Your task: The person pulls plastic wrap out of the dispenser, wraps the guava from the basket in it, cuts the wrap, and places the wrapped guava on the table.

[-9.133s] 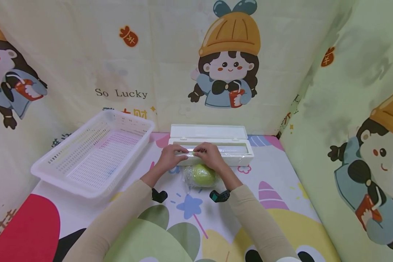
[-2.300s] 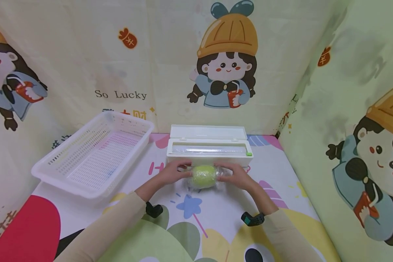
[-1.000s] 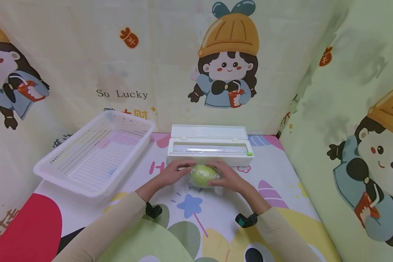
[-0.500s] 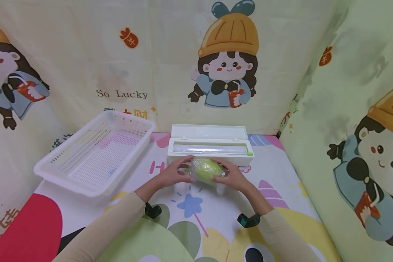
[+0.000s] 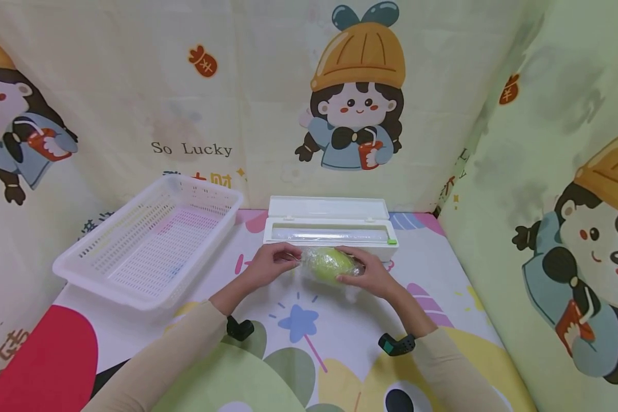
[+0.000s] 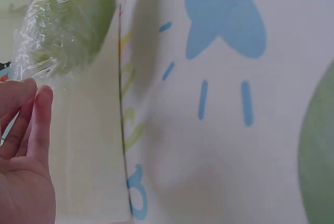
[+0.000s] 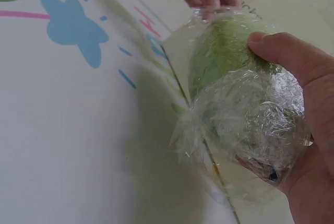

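A green oval fruit (image 5: 331, 263), wrapped in crinkled cling film (image 7: 255, 98), is held up off the table in front of the white cling film dispenser (image 5: 381, 252). My right hand (image 5: 373, 276) grips the fruit from the right, thumb on its near side; the far fingers are mostly hidden. At the fruit's left end, my left hand (image 5: 269, 265) pinches the gathered film between thumb and fingertips, as the left wrist view shows with the film (image 6: 31, 59) at the fingertips. Loose film bunches at the right end, beside my right palm.
The dispenser's lid (image 5: 328, 206) stands raised, showing the film roll (image 5: 329, 234) and a green slider (image 5: 392, 242) at the right. A white perforated basket (image 5: 103, 292) stands to the left. A printed cloth (image 5: 360, 326) covers the table; printed curtains hang behind and right.
Earlier both hands were at the dispenser's film, with the fruit on the table. Since then they have taken the fruit, turned and raised it. My left hand has shifted from its side to the film end.
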The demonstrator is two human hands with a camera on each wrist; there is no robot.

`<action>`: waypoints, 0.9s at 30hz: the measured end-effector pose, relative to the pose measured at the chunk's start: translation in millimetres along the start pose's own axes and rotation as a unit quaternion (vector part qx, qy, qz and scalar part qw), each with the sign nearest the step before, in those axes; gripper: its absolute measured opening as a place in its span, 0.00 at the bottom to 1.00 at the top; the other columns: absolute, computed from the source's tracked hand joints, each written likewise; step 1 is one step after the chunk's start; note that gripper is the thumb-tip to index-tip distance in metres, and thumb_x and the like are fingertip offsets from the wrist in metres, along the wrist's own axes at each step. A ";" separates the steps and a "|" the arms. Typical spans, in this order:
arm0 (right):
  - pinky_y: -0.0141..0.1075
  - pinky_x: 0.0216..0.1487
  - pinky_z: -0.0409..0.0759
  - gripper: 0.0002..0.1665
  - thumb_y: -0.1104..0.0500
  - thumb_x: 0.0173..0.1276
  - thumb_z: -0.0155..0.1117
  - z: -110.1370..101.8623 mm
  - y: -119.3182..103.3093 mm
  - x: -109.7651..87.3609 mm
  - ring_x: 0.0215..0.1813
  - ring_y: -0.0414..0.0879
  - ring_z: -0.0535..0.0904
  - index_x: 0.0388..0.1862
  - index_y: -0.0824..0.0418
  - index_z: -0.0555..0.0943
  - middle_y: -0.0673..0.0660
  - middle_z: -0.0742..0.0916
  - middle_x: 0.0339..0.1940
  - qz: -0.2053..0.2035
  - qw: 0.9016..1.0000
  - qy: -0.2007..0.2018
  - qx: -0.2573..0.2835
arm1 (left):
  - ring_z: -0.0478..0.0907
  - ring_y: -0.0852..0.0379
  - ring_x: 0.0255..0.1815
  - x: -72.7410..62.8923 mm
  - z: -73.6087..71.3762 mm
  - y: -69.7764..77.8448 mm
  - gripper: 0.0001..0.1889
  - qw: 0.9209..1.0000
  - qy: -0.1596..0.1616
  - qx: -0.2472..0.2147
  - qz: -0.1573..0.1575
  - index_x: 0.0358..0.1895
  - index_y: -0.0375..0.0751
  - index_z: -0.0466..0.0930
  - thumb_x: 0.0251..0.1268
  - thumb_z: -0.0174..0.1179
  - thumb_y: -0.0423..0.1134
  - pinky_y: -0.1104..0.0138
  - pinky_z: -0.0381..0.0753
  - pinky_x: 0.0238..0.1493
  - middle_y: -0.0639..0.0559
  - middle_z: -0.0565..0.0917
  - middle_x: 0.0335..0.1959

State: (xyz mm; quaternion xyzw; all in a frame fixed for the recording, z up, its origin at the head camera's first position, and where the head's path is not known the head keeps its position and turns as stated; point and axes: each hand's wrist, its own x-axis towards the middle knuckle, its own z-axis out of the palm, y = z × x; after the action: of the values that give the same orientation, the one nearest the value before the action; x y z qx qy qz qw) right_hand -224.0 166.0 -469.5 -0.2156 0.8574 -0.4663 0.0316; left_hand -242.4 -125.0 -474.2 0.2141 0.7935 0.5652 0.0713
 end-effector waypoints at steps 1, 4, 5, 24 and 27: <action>0.53 0.66 0.72 0.42 0.58 0.55 0.76 0.3 -2.1 -0.4 0.67 0.57 0.72 0.69 0.55 0.70 0.59 0.75 0.69 -0.001 1.000 -0.002 0.000 | 0.84 0.49 0.48 0.3 -0.7 0.5 0.15 1.000 0.001 -0.003 0.005 0.52 0.39 0.81 0.61 0.64 0.32 0.68 0.84 0.50 0.42 0.85 0.48; 0.53 0.65 0.73 0.41 0.60 0.56 0.74 -1.4 -19.3 -4.4 0.67 0.59 0.72 0.69 0.59 0.69 0.62 0.75 0.69 0.006 1.000 -0.004 -0.002 | 0.80 0.45 0.55 -1.2 -2.1 0.4 0.20 1.000 -0.015 -0.012 0.005 0.59 0.41 0.76 0.64 0.60 0.30 0.66 0.83 0.53 0.43 0.81 0.56; 0.53 0.63 0.74 0.41 0.59 0.57 0.74 -1.4 -20.3 -4.6 0.66 0.60 0.73 0.70 0.59 0.69 0.62 0.74 0.69 0.004 1.000 -0.003 -0.007 | 0.78 0.44 0.59 -3.2 -2.4 4.2 0.23 1.000 -0.028 -0.014 -0.002 0.63 0.42 0.73 0.64 0.59 0.29 0.63 0.82 0.55 0.42 0.78 0.60; 0.47 0.60 0.78 0.38 0.60 0.59 0.72 -3.4 -46.1 -7.0 0.63 0.59 0.75 0.68 0.61 0.71 0.63 0.75 0.68 -0.009 1.000 -0.025 0.016 | 0.84 0.53 0.44 -1.5 8.0 10.9 0.20 0.999 -0.004 0.047 0.001 0.54 0.42 0.77 0.57 0.67 0.31 0.68 0.85 0.46 0.45 0.82 0.47; 0.51 0.61 0.76 0.38 0.61 0.58 0.73 -3.5 -49.7 -6.7 0.63 0.60 0.74 0.67 0.62 0.71 0.64 0.76 0.67 -0.014 0.999 -0.030 0.019 | 0.84 0.53 0.41 -2.6 8.2 12.2 0.14 0.998 0.012 0.051 0.025 0.47 0.39 0.80 0.57 0.65 0.28 0.69 0.85 0.44 0.44 0.83 0.42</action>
State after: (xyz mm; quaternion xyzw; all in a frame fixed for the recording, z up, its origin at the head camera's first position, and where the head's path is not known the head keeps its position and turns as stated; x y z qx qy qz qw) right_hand -201.9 148.0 -428.1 -0.2414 0.8439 -0.4760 0.0548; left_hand -234.0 -115.7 -466.1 0.2305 0.8167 0.5277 0.0367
